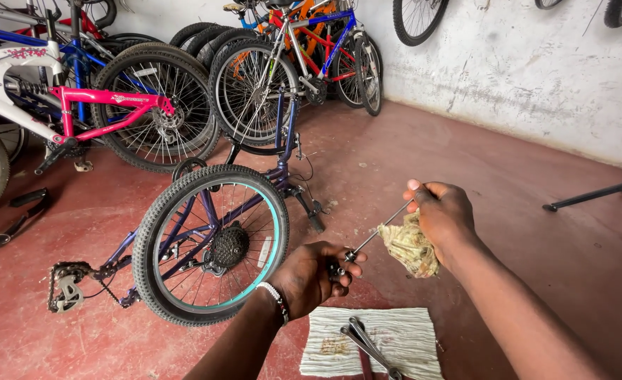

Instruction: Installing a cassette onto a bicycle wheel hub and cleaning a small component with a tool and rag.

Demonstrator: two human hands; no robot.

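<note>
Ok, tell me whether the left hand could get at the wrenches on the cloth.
Probably yes: the wrenches lie uncovered on the striped cloth just below the left hand, though it first must release the thin metal rod.

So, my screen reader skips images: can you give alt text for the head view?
Two hands hold a thin metal rod: the left hand grips its lower end, the right hand presses a rag to it. Below lie tools on a cloth; an upturned bike stands left.
</note>
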